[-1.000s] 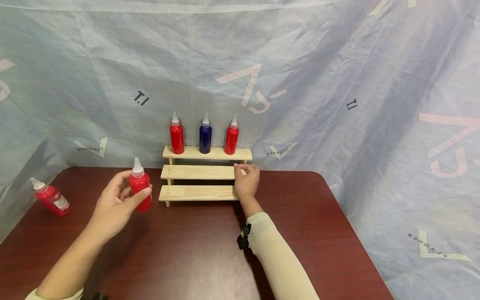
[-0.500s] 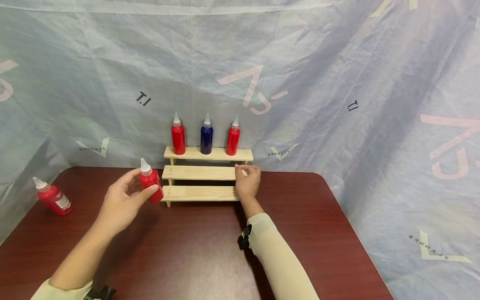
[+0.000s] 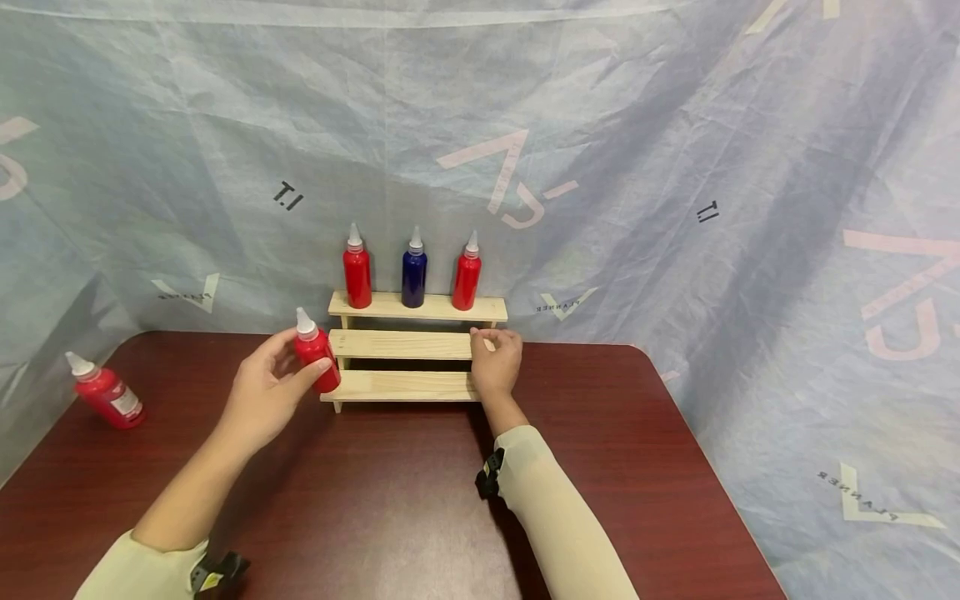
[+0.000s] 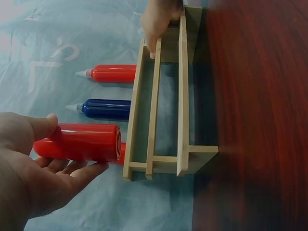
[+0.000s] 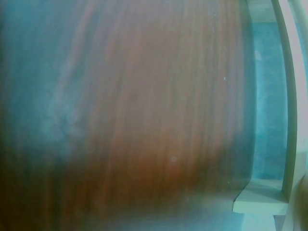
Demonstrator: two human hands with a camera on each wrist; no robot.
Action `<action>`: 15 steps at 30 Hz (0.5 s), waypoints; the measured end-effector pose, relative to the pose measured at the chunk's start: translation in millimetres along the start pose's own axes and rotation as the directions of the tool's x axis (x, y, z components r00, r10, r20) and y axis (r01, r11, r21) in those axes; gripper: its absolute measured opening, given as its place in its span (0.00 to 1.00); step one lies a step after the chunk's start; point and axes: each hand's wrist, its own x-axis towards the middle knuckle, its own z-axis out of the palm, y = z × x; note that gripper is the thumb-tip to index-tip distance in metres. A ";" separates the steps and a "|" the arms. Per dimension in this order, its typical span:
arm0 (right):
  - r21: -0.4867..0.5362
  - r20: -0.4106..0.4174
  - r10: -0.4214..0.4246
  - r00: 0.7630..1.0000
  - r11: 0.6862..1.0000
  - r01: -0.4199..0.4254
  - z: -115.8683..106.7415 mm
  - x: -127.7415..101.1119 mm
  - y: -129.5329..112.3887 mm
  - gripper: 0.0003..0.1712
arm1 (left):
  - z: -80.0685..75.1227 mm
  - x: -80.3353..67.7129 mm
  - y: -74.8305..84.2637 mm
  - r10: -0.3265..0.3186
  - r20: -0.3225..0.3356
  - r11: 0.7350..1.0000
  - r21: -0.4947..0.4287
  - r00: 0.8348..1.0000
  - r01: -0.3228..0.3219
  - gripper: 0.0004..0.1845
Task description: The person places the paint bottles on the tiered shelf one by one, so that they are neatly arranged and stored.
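Observation:
My left hand (image 3: 262,398) holds a red squeeze bottle (image 3: 318,358) with a white pointed cap, fingers behind it and thumb in front. The bottle tilts slightly, in front of the left end of a three-step wooden display rack (image 3: 405,385). In the left wrist view its base (image 4: 108,143) faces the rack, apart from the steps. At the rack's right end my right hand (image 3: 497,362) grips the middle step with curled fingers; part of the fingers is hidden. Upright on the top step stand a red bottle (image 3: 357,277), a blue bottle (image 3: 414,277) and another red bottle (image 3: 466,282).
Another red bottle (image 3: 111,400), with a white label, stands at the left of the dark red-brown table (image 3: 420,492). A grey printed cloth (image 3: 615,150) hangs behind the table and along its sides. The right wrist view shows mostly blurred tabletop (image 5: 144,96).
My left hand has carried the red bottle rightward and slightly up, from beside the rack to its left end. My right hand has stayed on the rack.

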 end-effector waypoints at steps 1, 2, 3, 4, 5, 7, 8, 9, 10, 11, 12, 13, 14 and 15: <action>0.000 0.001 0.000 1.000 1.000 0.000 -0.1 -0.1 0.0 0.09 | 1.4 1.5 -0.3 -0.004 0.005 1.000 -0.004 1.000 0.004 0.32; 0.000 0.001 -0.001 1.000 1.000 0.001 0.0 -0.3 -0.1 0.09 | 2.7 2.5 -0.1 -0.009 0.010 1.000 -0.006 1.000 0.009 0.32; -0.002 0.000 -0.003 1.000 1.000 0.003 0.1 -0.4 -0.2 0.09 | 3.8 3.6 -0.3 -0.016 0.016 1.000 -0.007 1.000 0.016 0.33; -0.005 -0.001 -0.006 1.000 1.000 0.006 0.3 -0.5 0.0 0.09 | 5.1 4.5 0.1 -0.022 0.021 1.000 -0.009 1.000 0.022 0.33; -0.008 -0.001 -0.007 1.000 1.000 0.007 0.3 -0.7 0.0 0.09 | 6.6 5.5 0.0 -0.024 0.025 1.000 -0.017 0.999 0.025 0.33; -0.010 0.000 -0.009 1.000 1.000 0.009 0.3 -0.9 -0.2 0.10 | 9.2 7.1 -0.4 -0.027 0.033 0.999 -0.032 0.999 0.028 0.33; -0.009 0.003 -0.006 1.000 1.000 0.006 0.0 -1.0 -0.5 0.10 | 10.4 7.9 -0.8 -0.029 0.036 0.999 -0.036 0.999 0.030 0.33; -0.005 0.006 -0.002 1.000 1.000 0.002 -0.2 -1.2 -0.7 0.10 | 11.6 8.8 -1.3 -0.028 0.039 0.999 -0.042 0.999 0.030 0.33; 0.004 0.011 0.004 1.000 1.000 -0.004 -0.8 -1.4 -1.1 0.10 | 12.8 9.7 -1.7 -0.027 0.041 0.998 -0.048 0.999 0.029 0.34; 0.014 0.019 0.013 1.000 1.000 -0.014 -1.3 -1.5 -1.5 0.10 | 13.9 10.6 -2.0 -0.028 0.043 0.998 -0.053 0.999 0.030 0.34; 0.022 0.026 0.021 0.999 1.000 -0.021 -1.4 -1.6 -1.7 0.11 | 14.7 11.5 -2.4 -0.030 0.044 0.998 -0.052 0.999 0.032 0.34; 0.031 0.034 0.026 0.999 0.999 -0.027 -1.8 -1.6 -1.8 0.11 | 15.6 12.3 -2.6 -0.032 0.045 0.998 -0.049 0.998 0.034 0.34; 0.035 0.041 0.031 0.999 0.999 -0.032 -2.2 -1.9 -2.2 0.12 | 16.3 13.0 -2.7 -0.036 0.047 0.998 -0.047 0.998 0.038 0.35; 0.037 0.044 0.031 0.999 0.999 -0.032 -2.1 -1.7 -2.1 0.13 | 17.0 13.7 -2.7 -0.039 0.049 0.998 -0.048 0.998 0.041 0.35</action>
